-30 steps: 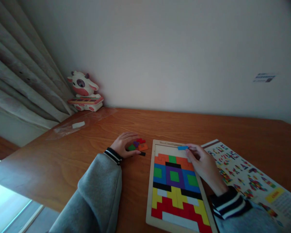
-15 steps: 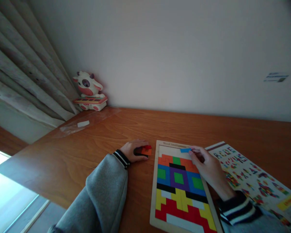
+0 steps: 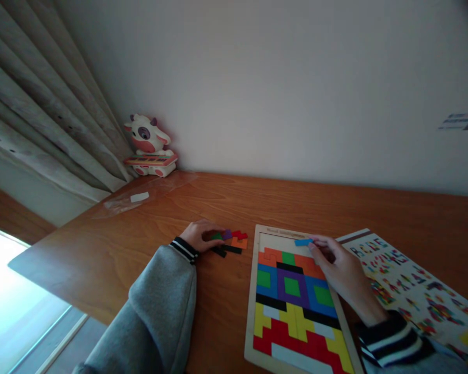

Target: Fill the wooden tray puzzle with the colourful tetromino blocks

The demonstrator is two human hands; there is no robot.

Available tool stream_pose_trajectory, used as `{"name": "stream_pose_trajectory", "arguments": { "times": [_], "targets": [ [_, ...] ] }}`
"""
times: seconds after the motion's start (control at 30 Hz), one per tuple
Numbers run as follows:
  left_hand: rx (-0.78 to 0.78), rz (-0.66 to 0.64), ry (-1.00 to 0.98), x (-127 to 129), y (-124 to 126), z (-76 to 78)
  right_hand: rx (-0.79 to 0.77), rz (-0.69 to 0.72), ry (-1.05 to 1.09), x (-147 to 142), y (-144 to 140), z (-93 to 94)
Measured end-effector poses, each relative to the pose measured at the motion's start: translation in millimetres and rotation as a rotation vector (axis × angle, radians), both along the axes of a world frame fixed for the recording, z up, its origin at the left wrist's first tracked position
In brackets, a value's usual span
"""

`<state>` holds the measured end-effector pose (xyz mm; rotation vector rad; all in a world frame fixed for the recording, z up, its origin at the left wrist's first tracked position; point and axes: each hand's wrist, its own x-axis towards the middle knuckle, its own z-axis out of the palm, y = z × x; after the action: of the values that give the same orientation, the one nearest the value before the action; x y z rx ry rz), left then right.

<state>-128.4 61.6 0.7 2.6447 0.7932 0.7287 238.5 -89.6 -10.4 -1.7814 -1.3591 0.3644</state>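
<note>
A wooden puzzle board (image 3: 252, 291) lies on the desk, mostly filled with coloured blocks; its top row shows bare wood. My right hand (image 3: 341, 272) rests over the board's upper right and pinches a small blue piece (image 3: 303, 242) at the top row. My left hand (image 3: 198, 236) lies on the desk left of the board, fingers curled against a little heap of loose pieces (image 3: 232, 241) in green, purple, red, orange and black. Whether it grips one I cannot tell.
A printed pattern sheet (image 3: 413, 291) lies right of the board. A cow toy (image 3: 148, 146) stands at the back left corner by the curtain (image 3: 42, 119). A clear plastic bag (image 3: 140, 196) lies near it. The desk's left edge (image 3: 42, 270) drops off to the floor.
My left hand slid toward the board with the loose pieces, then drew back a little, leaving them spread out. My right hand stays at the top row with the blue piece.
</note>
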Motion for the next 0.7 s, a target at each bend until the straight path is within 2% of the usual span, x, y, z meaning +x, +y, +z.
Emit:
{"name": "stream_pose_trajectory", "arguments": {
  "times": [0.3,0.5,0.7],
  "targets": [
    [0.100,0.001,-0.046,14.5,-4.2,-5.5,0.012,0.005,0.079,-1.3,-0.1,-1.3],
    [0.186,-0.175,-0.086,24.6,-10.2,0.6,0.026,0.012,0.106,0.3,-0.5,-2.8],
    [0.198,-0.228,-0.087,29.7,-14.0,-1.3,-0.013,0.050,0.136,25.3,-0.8,4.2]
  ]
}}
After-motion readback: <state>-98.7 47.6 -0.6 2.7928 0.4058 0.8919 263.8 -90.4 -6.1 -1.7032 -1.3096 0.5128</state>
